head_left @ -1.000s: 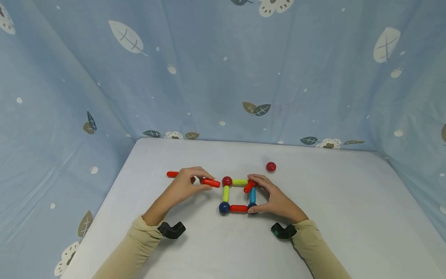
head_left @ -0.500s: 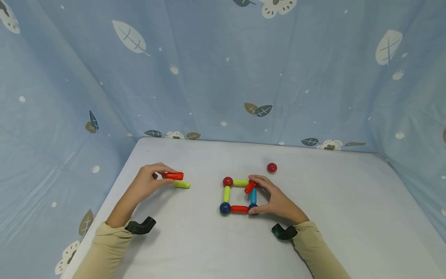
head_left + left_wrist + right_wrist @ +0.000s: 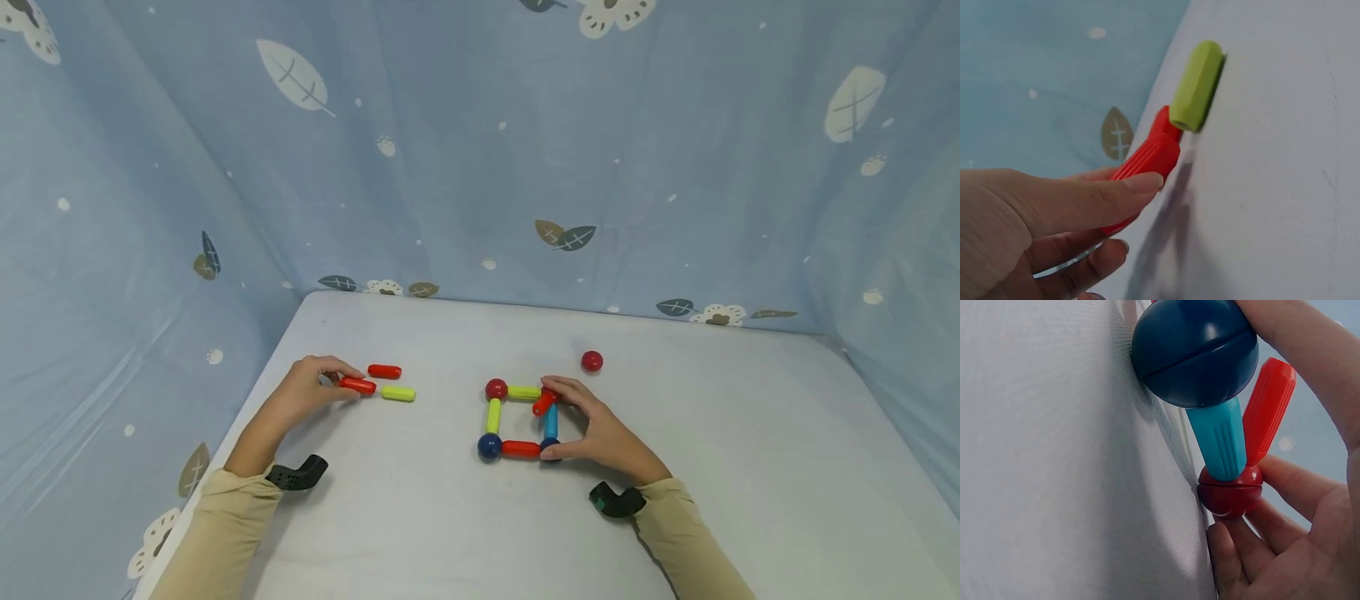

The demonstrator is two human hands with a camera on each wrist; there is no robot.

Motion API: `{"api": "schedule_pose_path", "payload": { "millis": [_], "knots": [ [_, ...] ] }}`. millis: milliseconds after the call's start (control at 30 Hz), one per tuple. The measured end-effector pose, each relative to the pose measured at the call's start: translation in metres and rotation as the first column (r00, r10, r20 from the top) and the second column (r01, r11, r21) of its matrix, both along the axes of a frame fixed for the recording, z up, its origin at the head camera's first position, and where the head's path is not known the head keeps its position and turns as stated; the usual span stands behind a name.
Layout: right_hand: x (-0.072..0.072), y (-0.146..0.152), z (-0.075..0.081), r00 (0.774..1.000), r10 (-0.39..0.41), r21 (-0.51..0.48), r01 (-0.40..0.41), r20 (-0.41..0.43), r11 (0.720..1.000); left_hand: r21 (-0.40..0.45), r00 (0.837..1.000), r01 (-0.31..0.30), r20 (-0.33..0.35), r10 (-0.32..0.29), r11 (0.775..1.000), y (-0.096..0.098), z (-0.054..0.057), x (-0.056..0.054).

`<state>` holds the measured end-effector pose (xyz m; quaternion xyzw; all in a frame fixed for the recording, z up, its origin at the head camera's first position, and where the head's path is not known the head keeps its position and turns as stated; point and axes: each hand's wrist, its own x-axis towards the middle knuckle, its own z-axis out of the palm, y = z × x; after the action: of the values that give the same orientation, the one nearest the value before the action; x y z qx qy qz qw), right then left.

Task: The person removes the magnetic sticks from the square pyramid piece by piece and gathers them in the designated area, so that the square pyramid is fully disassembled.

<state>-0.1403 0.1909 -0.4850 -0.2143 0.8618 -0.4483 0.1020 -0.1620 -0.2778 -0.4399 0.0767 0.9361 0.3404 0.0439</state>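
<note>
My left hand [image 3: 307, 392] pinches a red magnetic rod [image 3: 357, 386] between thumb and fingers, at the left of the table. In the left wrist view this rod [image 3: 1154, 156] points toward a lime rod [image 3: 1197, 87]; a second red rod [image 3: 1162, 120] shows partly behind it. My right hand [image 3: 603, 433] holds the right side of a square frame of rods and balls. Its thumb is at the dark blue ball [image 3: 1194, 353] and its fingers are around the red ball [image 3: 1230, 490]. A blue rod [image 3: 1219, 439] joins these balls. Another red rod [image 3: 1269, 409] sticks up from the red ball.
A loose red ball [image 3: 592, 361] lies behind the frame. The frame's left corners are a red ball [image 3: 497, 389] and a dark blue ball [image 3: 490, 447]. The white table [image 3: 450, 533] meets a blue patterned curtain [image 3: 450, 167] at the back and left.
My left hand has moved left from beside the frame to the loose rods, carrying the red rod. My right hand has stayed on the frame.
</note>
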Motion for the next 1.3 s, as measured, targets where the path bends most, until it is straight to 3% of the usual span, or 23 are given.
{"api": "schedule_pose_path", "payload": {
  "millis": [433, 1300],
  "knots": [
    [-0.001, 0.001, 0.0, 1.0, 0.001, -0.008, -0.002, -0.004, 1.0, -0.003, 1.0, -0.027, 0.005, 0.027, 1.0, -0.001, -0.008, -0.003],
    [-0.001, 0.0, 0.0, 1.0, 0.0, -0.002, 0.0, -0.004, 1.0, -0.015, 0.999, -0.041, -0.02, 0.04, 0.999, -0.004, -0.013, -0.003]
  ]
}}
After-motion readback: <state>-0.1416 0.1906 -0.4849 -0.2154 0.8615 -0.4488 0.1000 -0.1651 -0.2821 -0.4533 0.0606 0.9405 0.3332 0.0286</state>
